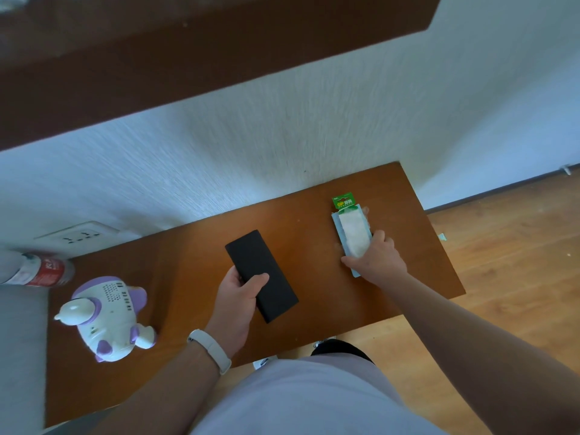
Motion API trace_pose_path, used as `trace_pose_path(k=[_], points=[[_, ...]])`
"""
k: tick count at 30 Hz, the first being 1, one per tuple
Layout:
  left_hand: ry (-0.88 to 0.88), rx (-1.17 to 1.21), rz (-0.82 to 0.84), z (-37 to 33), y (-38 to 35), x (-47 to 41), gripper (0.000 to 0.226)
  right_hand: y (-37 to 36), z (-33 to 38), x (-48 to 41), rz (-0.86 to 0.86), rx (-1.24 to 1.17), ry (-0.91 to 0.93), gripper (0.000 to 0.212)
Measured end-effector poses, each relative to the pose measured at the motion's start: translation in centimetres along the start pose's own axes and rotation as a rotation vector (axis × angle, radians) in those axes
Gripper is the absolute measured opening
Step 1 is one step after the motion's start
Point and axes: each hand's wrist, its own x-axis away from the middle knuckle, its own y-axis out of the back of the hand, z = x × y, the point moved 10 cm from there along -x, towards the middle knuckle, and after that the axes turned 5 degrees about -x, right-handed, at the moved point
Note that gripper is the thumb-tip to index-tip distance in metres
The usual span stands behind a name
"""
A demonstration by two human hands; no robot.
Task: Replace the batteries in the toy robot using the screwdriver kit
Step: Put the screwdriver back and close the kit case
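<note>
Left hand (pixel 233 304): clasps the near end of the black screwdriver kit case (pixel 262 276), thumb across its lid. Right hand (pixel 378 262): fingers curled over the near end of the green-topped battery pack (pixel 351 229), right of the case on the brown table (pixel 194 262). Toy robot (pixel 106 318): white and purple, lying well left of the left hand, untouched; red-labelled bottle (pixel 40 270) beyond it.

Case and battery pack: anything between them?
No. The head view shows only bare table between the case and the battery pack.
</note>
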Motion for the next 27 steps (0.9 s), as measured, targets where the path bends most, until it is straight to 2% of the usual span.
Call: trace_pose_path(k=[4,6,9,12,20,24,27], points=[[-0.009,-0.004,-0.001,-0.4,0.0,-0.1,0.026,-0.5,-0.5,-0.1,0.084,-0.149,-0.018,0.109],[-0.015,-0.001,0.001,-0.6,0.0,-0.2,0.026,-0.6,-0.7,0.0,0.136,-0.279,-0.022,0.098],[-0.012,0.01,0.0,-0.8,0.0,-0.4,0.028,-0.9,-0.9,0.4,0.24,-0.352,-0.003,0.07],[-0.01,0.019,0.0,-0.8,-0.2,-0.4,0.028,-0.9,-1.2,0.8,0.289,-0.398,0.0,0.06],[-0.012,0.021,-0.006,-1.1,-1.0,-0.6,0.028,-1.1,-1.0,1.4,0.293,-0.641,0.03,0.053],[-0.014,0.022,-0.005,-1.0,-1.4,-0.6,0.028,-1.1,-0.3,2.6,0.376,-0.927,0.037,0.057],[-0.02,0.03,0.003,-1.0,-1.8,-0.6,0.028,-0.1,0.9,3.9,0.424,-1.002,0.101,0.057]])
